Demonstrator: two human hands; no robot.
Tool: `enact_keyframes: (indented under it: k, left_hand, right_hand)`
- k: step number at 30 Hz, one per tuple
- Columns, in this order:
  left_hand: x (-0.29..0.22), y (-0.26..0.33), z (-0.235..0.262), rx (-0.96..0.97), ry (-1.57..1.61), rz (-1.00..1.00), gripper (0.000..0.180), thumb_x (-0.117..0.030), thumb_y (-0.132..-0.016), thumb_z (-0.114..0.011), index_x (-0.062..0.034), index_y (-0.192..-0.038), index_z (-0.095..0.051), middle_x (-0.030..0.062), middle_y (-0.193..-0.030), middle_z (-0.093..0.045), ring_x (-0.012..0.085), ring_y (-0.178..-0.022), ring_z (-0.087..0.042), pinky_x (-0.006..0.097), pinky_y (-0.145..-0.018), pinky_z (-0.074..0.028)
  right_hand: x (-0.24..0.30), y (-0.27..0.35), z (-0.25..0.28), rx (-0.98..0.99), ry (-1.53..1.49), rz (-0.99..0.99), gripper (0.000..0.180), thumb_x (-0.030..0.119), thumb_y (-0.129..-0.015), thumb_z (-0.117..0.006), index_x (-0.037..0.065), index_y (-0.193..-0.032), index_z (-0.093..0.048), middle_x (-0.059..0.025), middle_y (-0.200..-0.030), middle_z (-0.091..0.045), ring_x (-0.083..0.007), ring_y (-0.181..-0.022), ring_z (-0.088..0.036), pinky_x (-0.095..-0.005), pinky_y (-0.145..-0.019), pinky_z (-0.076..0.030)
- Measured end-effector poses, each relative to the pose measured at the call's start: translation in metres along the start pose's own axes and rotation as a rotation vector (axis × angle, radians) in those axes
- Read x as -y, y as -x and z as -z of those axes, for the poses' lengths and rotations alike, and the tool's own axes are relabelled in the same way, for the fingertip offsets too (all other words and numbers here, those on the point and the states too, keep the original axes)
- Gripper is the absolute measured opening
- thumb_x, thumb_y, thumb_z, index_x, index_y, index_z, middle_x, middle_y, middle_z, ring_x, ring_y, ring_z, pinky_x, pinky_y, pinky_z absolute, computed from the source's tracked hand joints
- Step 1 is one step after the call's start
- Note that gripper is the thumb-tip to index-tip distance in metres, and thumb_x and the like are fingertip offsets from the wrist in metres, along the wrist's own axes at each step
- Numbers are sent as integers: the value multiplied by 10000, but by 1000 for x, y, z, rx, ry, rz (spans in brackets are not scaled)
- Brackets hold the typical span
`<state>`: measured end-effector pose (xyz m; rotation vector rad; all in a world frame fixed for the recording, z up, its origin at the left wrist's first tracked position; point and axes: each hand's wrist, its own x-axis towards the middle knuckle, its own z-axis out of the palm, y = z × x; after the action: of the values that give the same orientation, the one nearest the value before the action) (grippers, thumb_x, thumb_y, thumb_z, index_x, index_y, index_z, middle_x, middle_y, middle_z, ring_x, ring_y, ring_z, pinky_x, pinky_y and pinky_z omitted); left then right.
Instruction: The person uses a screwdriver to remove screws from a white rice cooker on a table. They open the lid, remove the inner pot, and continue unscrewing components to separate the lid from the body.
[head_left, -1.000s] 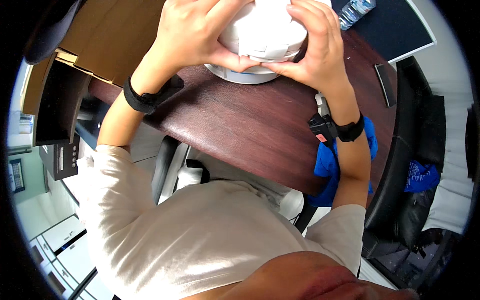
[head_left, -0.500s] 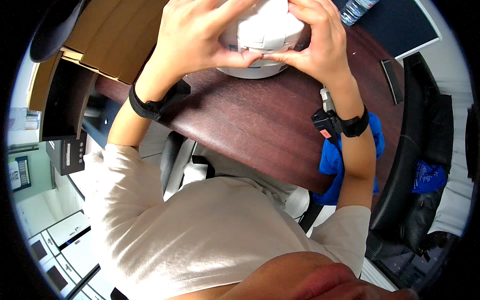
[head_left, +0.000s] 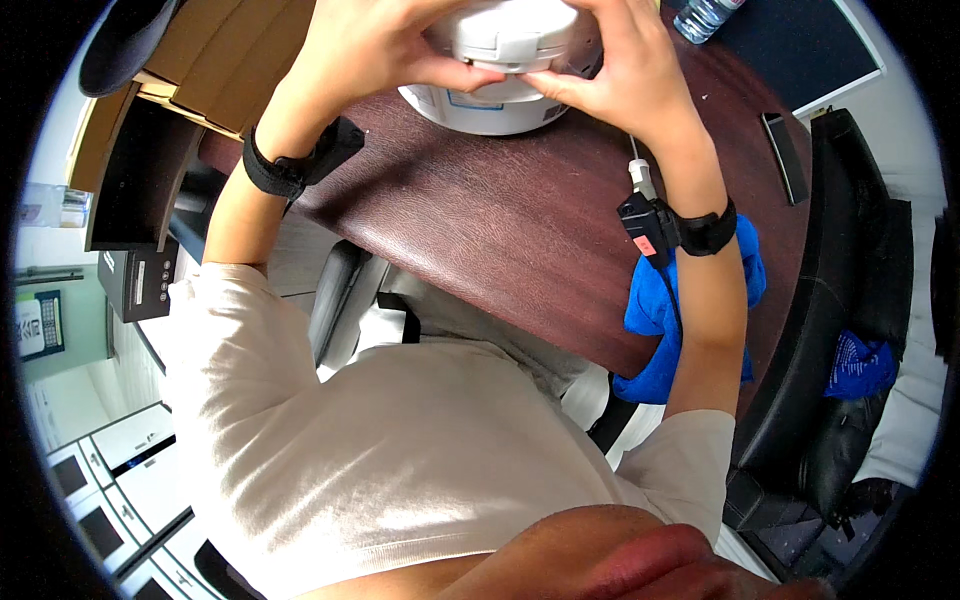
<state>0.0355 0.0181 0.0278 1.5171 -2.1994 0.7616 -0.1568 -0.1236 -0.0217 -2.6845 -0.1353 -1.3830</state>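
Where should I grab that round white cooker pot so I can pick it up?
Probably by the white cooker's round sides, one hand from the left and one from the right. Its body is wide and smooth, with no handle showing. The left hand and right hand already cup its top from opposite sides.

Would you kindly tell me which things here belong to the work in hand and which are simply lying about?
In hand:
- white cooker
- left hand on it
- right hand on it

Lying about:
- blue cloth
- water bottle
- dark phone
- cardboard box
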Motion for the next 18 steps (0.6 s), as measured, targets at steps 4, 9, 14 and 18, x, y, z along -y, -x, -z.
enact_keyframes:
  k: [4, 9, 14, 18]
  left_hand:
    - [-8, 6, -2, -39, 47, 47, 821, -538, -618, -813, -168, -1326, -622, 170, -1401, -544, 311, -1017, -682, 391, -847, -552]
    - [-11, 8, -6, -69, -13, 58, 835, -523, -606, -831, -113, -1304, -625, 207, -1401, -517, 380, -1180, -594, 452, -966, -499]
    - [-20, -1, -4, -85, 79, 111, 849, -549, -587, -829, -146, -1305, -624, 196, -1374, -506, 386, -1215, -560, 469, -989, -484]
    - [-25, 4, -5, -89, 39, 134, 869, -560, -574, -822, -167, -1322, -615, 193, -1377, -501, 383, -1222, -545, 493, -1002, -461]
  right_hand:
    - [8, -3, 3, 54, 7, -29, 633, 217, -626, -857, 61, -1145, -529, -159, -1303, -543, -352, -1213, -512, -462, -1034, -415]
    - [11, -3, -6, -20, -56, -37, 641, 206, -604, -864, 62, -1128, -524, -174, -1225, -538, -367, -1172, -513, -450, -1025, -427]
    - [16, -1, -2, -3, -45, -85, 615, 174, -623, -853, 53, -1130, -527, -180, -1235, -536, -373, -1183, -508, -455, -1031, -419]
    - [30, -10, 19, 132, -172, -185, 539, 161, -720, -812, 22, -1173, -556, -187, -1240, -559, -366, -1188, -528, -437, -1026, -429]
